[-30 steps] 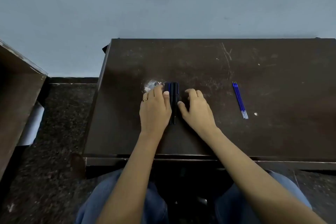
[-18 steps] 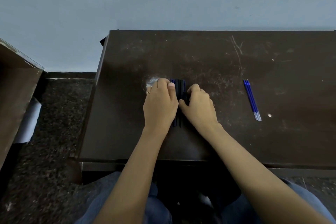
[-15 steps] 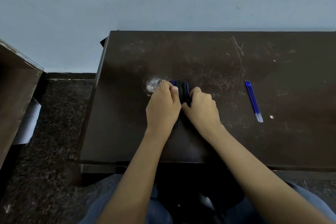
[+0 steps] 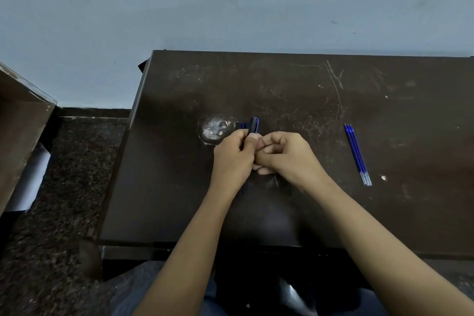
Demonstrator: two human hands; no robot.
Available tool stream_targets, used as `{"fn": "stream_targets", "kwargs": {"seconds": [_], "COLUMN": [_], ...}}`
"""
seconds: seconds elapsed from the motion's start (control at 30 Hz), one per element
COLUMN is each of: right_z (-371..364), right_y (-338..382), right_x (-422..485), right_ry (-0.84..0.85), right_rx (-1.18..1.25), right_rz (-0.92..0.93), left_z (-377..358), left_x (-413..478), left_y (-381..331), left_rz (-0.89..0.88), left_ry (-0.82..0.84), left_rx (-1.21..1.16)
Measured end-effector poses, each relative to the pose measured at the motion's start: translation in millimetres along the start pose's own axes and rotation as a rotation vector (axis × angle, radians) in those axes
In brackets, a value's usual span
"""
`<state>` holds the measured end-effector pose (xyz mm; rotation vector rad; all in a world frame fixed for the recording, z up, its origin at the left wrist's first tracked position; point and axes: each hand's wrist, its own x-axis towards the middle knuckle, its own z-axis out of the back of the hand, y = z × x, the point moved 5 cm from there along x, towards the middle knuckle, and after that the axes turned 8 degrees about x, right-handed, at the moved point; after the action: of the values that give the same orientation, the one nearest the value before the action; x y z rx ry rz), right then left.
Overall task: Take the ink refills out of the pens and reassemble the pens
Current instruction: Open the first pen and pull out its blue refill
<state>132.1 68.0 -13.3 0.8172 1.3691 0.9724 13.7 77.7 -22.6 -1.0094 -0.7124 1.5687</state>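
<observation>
Left hand (image 4: 232, 159): the fingers are curled round a pen (image 4: 254, 124) and the thumb is laid against its barrel, so the grip is closed on it.
Pen: it is dark with a blue edge. Its far end is seen sticking out beyond the fist, over the middle of the table (image 4: 179, 187). The rest of the barrel is hidden inside the two hands.
Right hand (image 4: 284, 156): the fingers are tightly curled and pressed against the left thumb — whether the pen is pinched by them cannot be told, since the contact is covered by the knuckles.
Second pen (image 4: 239, 125): only a short dark end is seen, just left of the first. Whether it is held or lies on the table cannot be made out.
Below the left wrist: a thin dark sliver (image 4: 245, 188) is seen against the table top, too dim to be identified.
Ink refills (image 4: 356, 154): blue refills are laid side by side on the table, touching one another, well apart to the right of the hands. The count is hard to read.
Scuffed pale patch (image 4: 214, 129): it is found on the table top, just left of the pens.
Table edges: the right side is cut off by the frame.
Far left: a brown cabinet (image 4: 23, 131) is only partly shown, with a pale object (image 4: 30, 182) beside it — not identifiable.
Bottom: blue trousers (image 4: 159, 287) are cut off.
</observation>
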Motion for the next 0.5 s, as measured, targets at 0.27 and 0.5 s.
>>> {"fn": "stream_targets", "kwargs": {"seconds": [0.27,0.5], "right_z": [23.5,23.2], "right_y": [6.1,9.5], "right_x": [4.8,3.9], "right_ry": [-0.180,-0.178], "right_rx": [0.231,0.220], "right_rz": [0.073,0.089], "left_z": [-7.2,-12.9], "left_x": [-7.5,-11.3], "left_y": [-14.8,-15.7], "left_rz": [-0.180,-0.164], "left_ry": [0.098,0.148], "left_rx": [0.094,0.051]}}
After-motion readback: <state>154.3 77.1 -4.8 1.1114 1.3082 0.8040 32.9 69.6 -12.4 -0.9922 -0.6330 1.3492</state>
